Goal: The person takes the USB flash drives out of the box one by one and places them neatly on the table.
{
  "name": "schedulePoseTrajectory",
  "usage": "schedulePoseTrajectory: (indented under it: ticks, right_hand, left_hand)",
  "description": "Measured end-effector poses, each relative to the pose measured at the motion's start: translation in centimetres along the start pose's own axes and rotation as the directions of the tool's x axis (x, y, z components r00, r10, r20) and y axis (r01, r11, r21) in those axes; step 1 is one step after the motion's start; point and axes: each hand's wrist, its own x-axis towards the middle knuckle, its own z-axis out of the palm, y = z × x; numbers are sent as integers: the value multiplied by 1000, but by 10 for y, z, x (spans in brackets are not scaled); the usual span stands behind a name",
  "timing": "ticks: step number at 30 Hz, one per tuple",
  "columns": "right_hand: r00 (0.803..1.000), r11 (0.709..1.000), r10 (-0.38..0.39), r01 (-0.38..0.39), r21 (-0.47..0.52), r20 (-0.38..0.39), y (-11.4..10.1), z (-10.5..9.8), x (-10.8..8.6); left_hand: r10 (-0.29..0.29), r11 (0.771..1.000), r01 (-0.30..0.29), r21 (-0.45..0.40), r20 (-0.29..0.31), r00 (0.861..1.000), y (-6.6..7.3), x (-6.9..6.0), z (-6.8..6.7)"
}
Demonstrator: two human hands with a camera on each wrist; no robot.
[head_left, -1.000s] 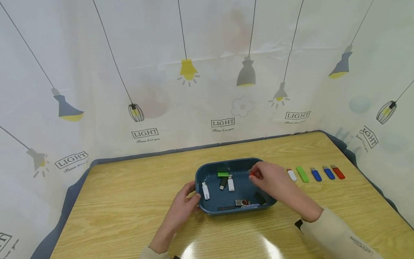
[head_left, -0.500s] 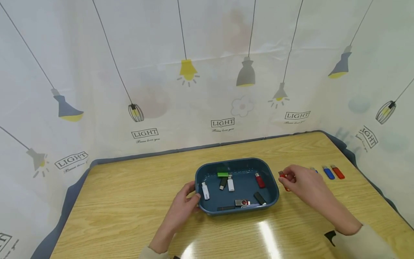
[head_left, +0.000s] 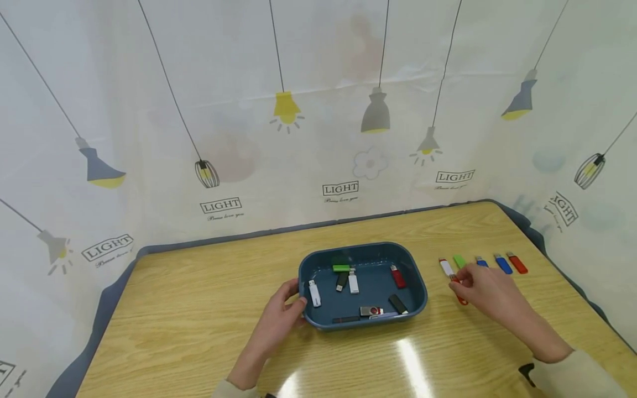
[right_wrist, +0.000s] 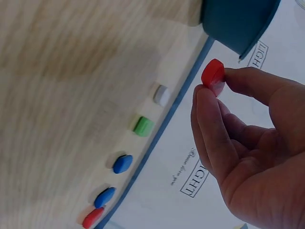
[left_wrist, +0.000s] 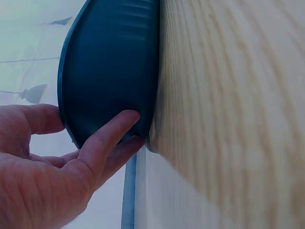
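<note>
My right hand (head_left: 490, 290) pinches a red USB stick (right_wrist: 213, 76) between thumb and fingertips, held above the table right of the blue tray (head_left: 375, 290). A white USB stick (head_left: 446, 267) lies just behind it, in a row with a green one (head_left: 459, 260), two blue ones (head_left: 504, 263) and another red one (head_left: 517, 262). With thumb at the rim and fingers against the outer wall, my left hand (head_left: 276, 318) holds the tray's left end. Inside lie a dark red stick (head_left: 398, 276), a swivel stick with a metal cover (head_left: 371, 311) and several others.
The wooden table (head_left: 199, 309) extends on both sides of the tray. A pale wall cloth (head_left: 308, 155) printed with lamps hangs behind the table and along its sides. Glare shows near the front.
My right hand has lifted the red USB stick out of the tray and carried it right, close to the row. My left hand stays on the tray.
</note>
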Motion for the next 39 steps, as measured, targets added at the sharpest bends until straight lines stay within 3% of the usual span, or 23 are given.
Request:
schedulePoseTrajectory:
  ticks: [14,23,31,39]
  right_hand:
    - [992,998,65,-67,15,104,18,12,8]
    - [992,998,54,-56,12,110,19,20,10]
    - [997,999,36,-35,-5,68,20,23,9]
    - [996,999,34,-33,-14,88,21,25,10]
  left_hand:
    - [-1,1000,1,3,-2,1000,0,0,0]
    - [-2,1000,2,12,-7,1000,0,-1,0]
    - [-19,1000,19,-2,-10,1000,-1,0,2]
    - [-5,1000,5,-6,-17,1000,-4,4,-2]
